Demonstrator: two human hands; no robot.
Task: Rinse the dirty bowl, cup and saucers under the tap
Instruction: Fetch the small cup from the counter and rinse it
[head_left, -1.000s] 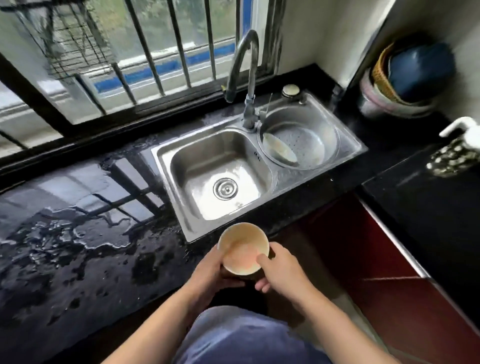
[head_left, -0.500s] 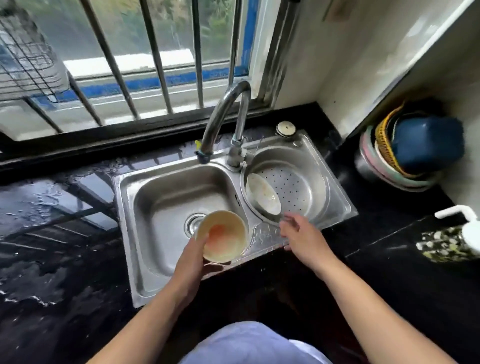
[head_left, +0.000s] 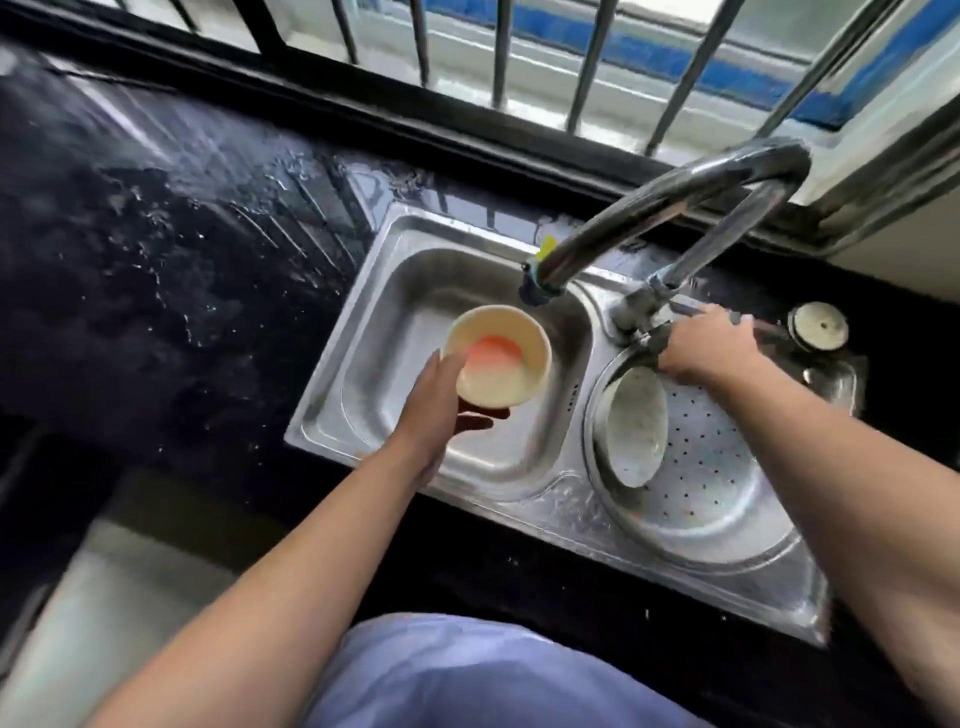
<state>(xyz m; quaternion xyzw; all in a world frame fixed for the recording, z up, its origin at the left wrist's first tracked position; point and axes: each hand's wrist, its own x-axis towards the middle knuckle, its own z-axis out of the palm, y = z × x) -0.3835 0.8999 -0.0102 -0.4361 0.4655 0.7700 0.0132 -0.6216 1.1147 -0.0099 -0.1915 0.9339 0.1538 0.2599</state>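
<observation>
My left hand (head_left: 435, 410) grips a cream bowl (head_left: 511, 382) with an orange-red smear inside, holding it over the left basin of the steel sink (head_left: 395, 332), just below and left of the tap spout (head_left: 540, 288). No water shows at the spout. At the tap's base my right hand (head_left: 706, 345) curls round the tap handle (head_left: 691, 309). A pale saucer (head_left: 638, 426) leans on edge in the round perforated right basin (head_left: 727, 483).
Wet black counter (head_left: 156, 249) stretches to the left of the sink. A window with metal bars (head_left: 498, 52) runs behind the tap. A round white sink fitting (head_left: 818, 326) sits at the back right corner.
My left hand carried the bowl forward from the sink's front edge to under the spout. My right hand moved from the sink's front rim to the tap handle. The view tilted down and closer.
</observation>
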